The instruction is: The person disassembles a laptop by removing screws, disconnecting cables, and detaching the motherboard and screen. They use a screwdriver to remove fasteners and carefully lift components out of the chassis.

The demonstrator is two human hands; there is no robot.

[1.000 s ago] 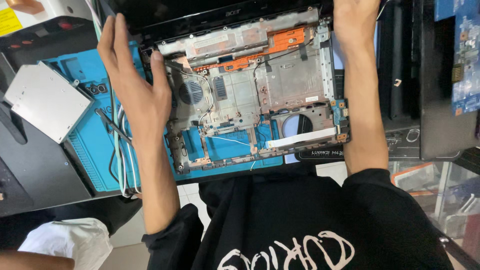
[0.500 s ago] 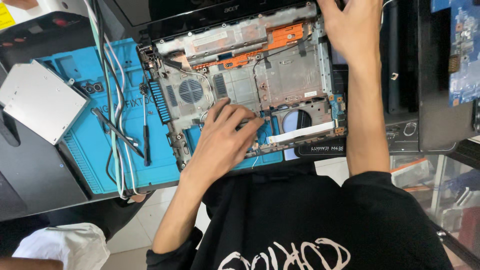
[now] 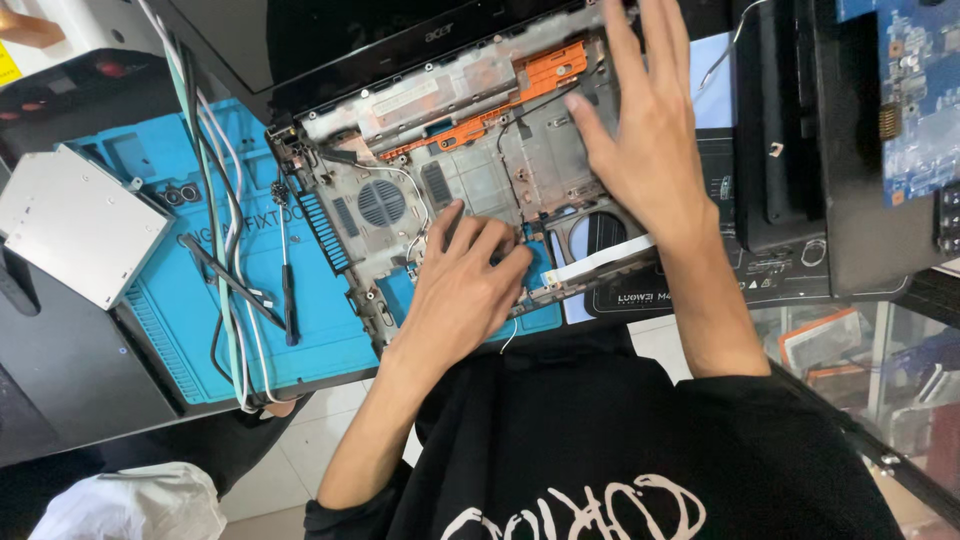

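Neither hand clamped on anything: both lay open on opened laptop base (image 3: 470, 180). Far left, silver optical drive (image 3: 75, 225) rested on dark surface, beside blue repair mat (image 3: 200, 300). Screwdriver (image 3: 288, 290) and loose cables (image 3: 225, 250) lay on mat. Laptop base sat partly on mat, fan grille (image 3: 381, 203) exposed. Left hand (image 3: 465, 290) pressed near front edge, fingers bent. Right hand (image 3: 645, 140) lay flat, fingers spread, on right part of base. Blue circuit board (image 3: 915, 90) far right.

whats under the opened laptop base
A blue work mat lies under the laptop base, showing at its left and through gaps by the left hand. The rest beneath is covered.
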